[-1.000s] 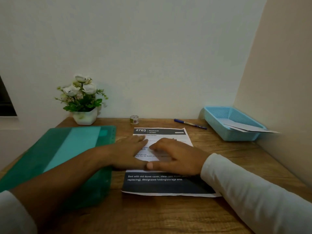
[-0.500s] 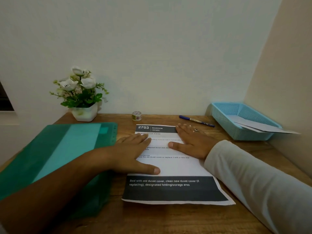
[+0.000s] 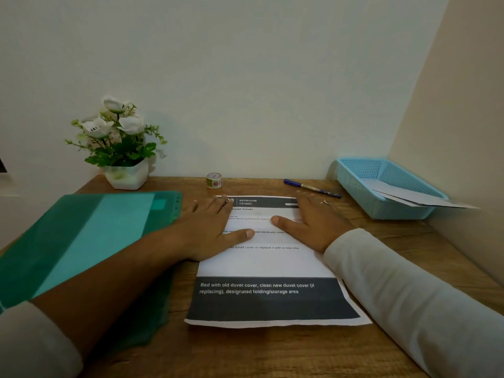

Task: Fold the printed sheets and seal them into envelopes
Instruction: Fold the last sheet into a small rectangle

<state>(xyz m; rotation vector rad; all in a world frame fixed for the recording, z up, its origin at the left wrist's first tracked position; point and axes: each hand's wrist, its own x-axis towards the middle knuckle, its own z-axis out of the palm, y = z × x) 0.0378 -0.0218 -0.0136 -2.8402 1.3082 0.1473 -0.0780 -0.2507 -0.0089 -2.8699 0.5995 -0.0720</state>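
Note:
A printed sheet point(image 3: 268, 264) with a dark header and a dark footer band lies flat and unfolded on the wooden desk point(image 3: 272, 350). My left hand point(image 3: 210, 227) lies flat on its upper left part, fingers straight and reaching the top left corner. My right hand point(image 3: 311, 222) lies flat on the upper right part, fingertips at the top right corner, a ring on one finger. A white envelope point(image 3: 420, 199) rests in the blue basket point(image 3: 362, 184) at the right and sticks out over its rim.
A green plastic folder point(image 3: 81, 241) lies to the left of the sheet, under my left forearm. At the back stand a white flower pot point(image 3: 126, 174), a small tape roll point(image 3: 214, 180) and a blue pen point(image 3: 311, 188). Walls close the back and right.
Both hands have slid from the middle of the sheet up to its top corners, left to the top left and right to the top right. The sheet stays flat.

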